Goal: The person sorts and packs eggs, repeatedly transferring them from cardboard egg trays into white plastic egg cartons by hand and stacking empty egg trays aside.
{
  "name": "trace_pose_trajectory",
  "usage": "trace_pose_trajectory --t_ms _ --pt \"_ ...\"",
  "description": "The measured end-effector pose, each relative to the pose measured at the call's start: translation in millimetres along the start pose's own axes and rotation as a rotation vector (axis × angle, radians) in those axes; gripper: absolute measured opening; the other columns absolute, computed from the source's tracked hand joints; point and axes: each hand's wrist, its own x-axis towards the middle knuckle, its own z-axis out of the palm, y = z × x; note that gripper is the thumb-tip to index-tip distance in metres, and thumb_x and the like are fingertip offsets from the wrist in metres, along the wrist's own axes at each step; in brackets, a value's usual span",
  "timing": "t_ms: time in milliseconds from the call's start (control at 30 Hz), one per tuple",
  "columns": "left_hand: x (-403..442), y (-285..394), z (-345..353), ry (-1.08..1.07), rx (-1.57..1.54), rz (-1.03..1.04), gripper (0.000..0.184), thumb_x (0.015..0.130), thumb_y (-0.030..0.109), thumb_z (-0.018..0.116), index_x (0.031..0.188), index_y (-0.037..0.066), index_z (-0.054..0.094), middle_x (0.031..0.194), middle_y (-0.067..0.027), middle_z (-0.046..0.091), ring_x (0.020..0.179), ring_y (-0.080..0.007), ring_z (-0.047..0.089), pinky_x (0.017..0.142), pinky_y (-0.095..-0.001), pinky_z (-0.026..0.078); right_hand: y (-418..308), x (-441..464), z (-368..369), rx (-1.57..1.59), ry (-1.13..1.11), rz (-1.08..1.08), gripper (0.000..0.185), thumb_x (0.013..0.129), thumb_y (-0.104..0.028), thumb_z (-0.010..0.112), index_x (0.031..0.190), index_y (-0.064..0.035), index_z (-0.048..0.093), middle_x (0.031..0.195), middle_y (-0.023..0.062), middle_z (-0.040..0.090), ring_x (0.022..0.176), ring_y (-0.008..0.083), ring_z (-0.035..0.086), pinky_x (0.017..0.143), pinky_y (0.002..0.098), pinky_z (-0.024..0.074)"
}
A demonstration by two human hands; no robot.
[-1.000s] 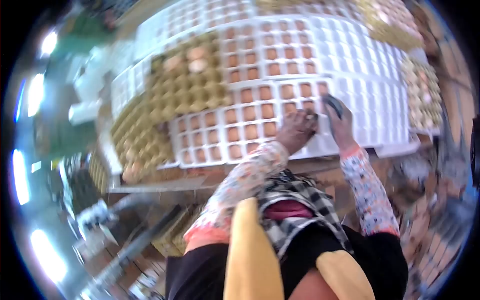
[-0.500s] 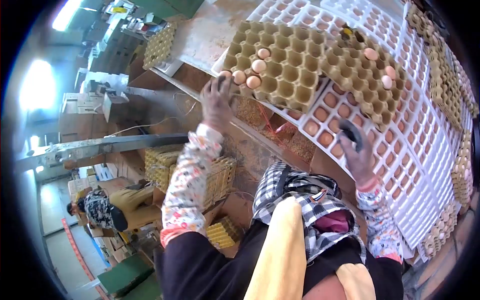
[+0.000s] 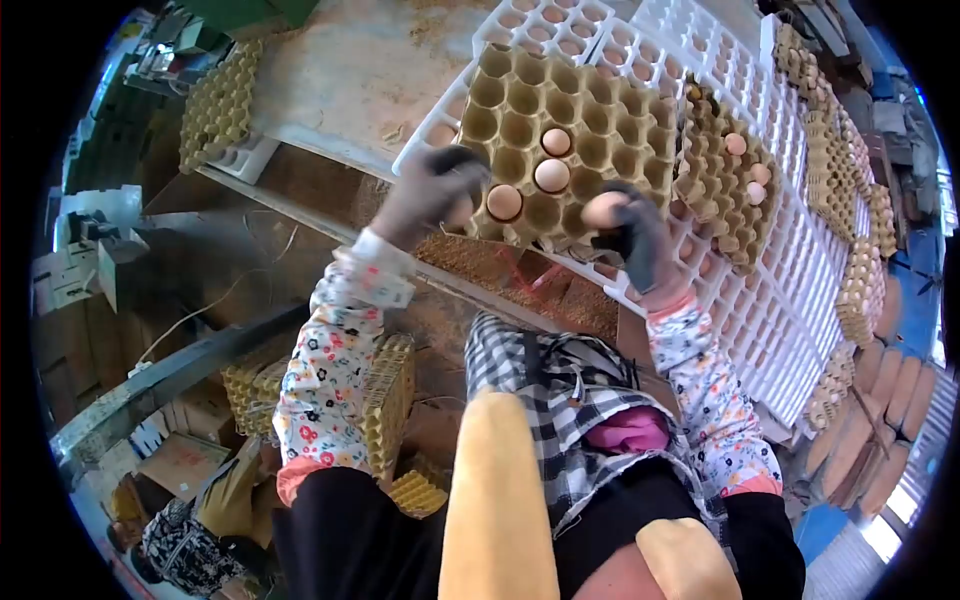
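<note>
My left hand point(image 3: 430, 195), in a dark dusty glove, is at the near left corner of a brown pulp egg tray point(image 3: 600, 120). Its fingers curl over a blurred egg point(image 3: 459, 212) at the palm side. At the tray's near edge my right hand point(image 3: 640, 240), also gloved, grips another egg point(image 3: 604, 210) between thumb and fingers. Between the hands, a pale egg point(image 3: 504, 202) sits in a cup, with a second egg point(image 3: 551, 176) and a third egg point(image 3: 557, 141) farther in. The tray's other visible cups hold nothing.
To the right, a second pulp tray point(image 3: 715, 180) with a few eggs lies over white plastic egg trays point(image 3: 790, 290). More pulp trays point(image 3: 835, 170) line the far right. A pulp tray stack point(image 3: 388, 400) stands below left. A person point(image 3: 190, 540) is at lower left.
My view has shifted. My right hand has moved left from over the white trays to the pulp tray and now grips an egg. My left hand has closed around an egg.
</note>
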Motion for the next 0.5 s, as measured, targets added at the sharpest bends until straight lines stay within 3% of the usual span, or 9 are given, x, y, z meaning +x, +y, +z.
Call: trace_pose_trajectory --t_ms 67,100,133,167,200,233,300,400,500 --pt "-2.1 2.0 28.2 -0.024 0.928 0.315 0.031 0.08 0.021 0.069 0.103 0.0 0.064 0.085 -0.0119 0.065 0.076 -0.0158 0.061 0.072 -0.0273 0.05 16.6 7.8 -23.0 0.07 0.1 -0.153 0.035 0.092 -0.02 0.05 0.119 0.0025 0.053 0.096 0.008 0.063 0.082 0.0159 0.061 0.072 0.0278 0.052" --pt "-5.3 4.9 36.7 -0.015 1.25 0.397 0.034 0.08 0.02 0.07 0.107 0.001 0.063 0.085 -0.0126 0.064 0.077 -0.0149 0.061 0.072 -0.0265 0.05 4.2 13.5 -17.7 -0.336 0.092 -0.436 0.035 0.091 -0.024 0.054 0.115 0.0026 0.055 0.093 0.0074 0.063 0.078 0.0155 0.061 0.07 0.0259 0.0507" --pt "0.8 3.6 32.1 -0.054 1.226 0.438 0.042 0.08 0.02 0.069 0.115 -0.001 0.058 0.089 -0.0128 0.064 0.08 -0.0159 0.062 0.071 -0.0272 0.051 -10.7 21.9 -10.0 -0.331 0.062 -0.19 0.034 0.091 -0.024 0.054 0.113 0.0018 0.055 0.091 0.0072 0.063 0.079 0.0148 0.061 0.07 0.0254 0.05" --pt "5.5 -2.5 23.0 -0.107 0.919 0.34 0.044 0.081 0.021 0.068 0.116 -0.002 0.057 0.091 -0.013 0.064 0.081 -0.0169 0.062 0.071 -0.0275 0.051 -34.8 28.5 8.5 -0.317 0.035 0.055 0.032 0.091 -0.023 0.055 0.112 0.001 0.056 0.089 0.0071 0.063 0.079 0.0142 0.061 0.07 0.0249 0.0494" --pt "8.0 -12.3 13.3 -0.164 0.61 0.234 0.045 0.082 0.022 0.067 0.118 -0.003 0.055 0.092 -0.0132 0.064 0.081 -0.0179 0.063 0.07 -0.0277 0.051 -47.1 31.1 24.2 -0.599 -0.08 0.066 0.042 0.082 -0.03 0.064 0.115 -0.0041 0.057 0.096 0.0115 0.063 0.074 0.0209 0.063 0.07 0.032 0.0509" --pt "10.6 -16.3 10.9 -0.219 0.304 0.122 0.047 0.083 0.023 0.067 0.119 -0.004 0.054 0.094 -0.0134 0.064 0.082 -0.0189 0.063 0.07 -0.028 0.051 -23.1 38.3 34.5 -1.029 0.071 -0.421 0.044 0.077 -0.028 0.068 0.112 -0.004 0.059 0.102 0.0169 0.061 0.086 0.0258 0.063 0.077 0.0357 0.0502" --pt "-9.5 -3.6 12.8 -0.193 -0.508 -0.209 0.044 0.089 0.025 0.056 0.124 -0.001 0.052 0.094 -0.0132 0.065 0.071 -0.021 0.065 0.055 -0.0311 0.054 -12.9 49.2 50.0 -1.292 -0.043 -0.3 0.04 0.076 -0.025 0.068 0.11 -0.0045 0.06 0.109 0.0208 0.059 0.098 0.0302 0.059 0.083 0.0385 0.0481" --pt "-28.5 1.9 40.3 -0.095 -0.631 -0.162 0.046 0.093 0.033 0.045 0.127 0.004 0.049 0.093 -0.0151 0.064 0.065 -0.0218 0.063 0.048 -0.0313 0.051 -7.0 54.8 33.9 -0.859 0.018 -0.369 0.036 0.081 -0.02 0.064 0.114 -0.0058 0.059 0.106 0.0163 0.061 0.096 0.0263 0.061 0.082 0.0353 0.0486" --pt "-28.3 4.8 68.3 -0.229 -0.846 -0.187 0.046 0.092 0.031 0.046 0.129 0.003 0.048 0.089 -0.0143 0.063 0.063 -0.0225 0.062 0.046 -0.0315 0.048 -18.8 14.6 -9.7 0.288 -0.084 0.144 0.032 0.086 -0.02 0.059 0.115 -0.0055 0.058 0.102 0.0104 0.062 0.085 0.021 0.062 0.073 0.0318 0.0507"
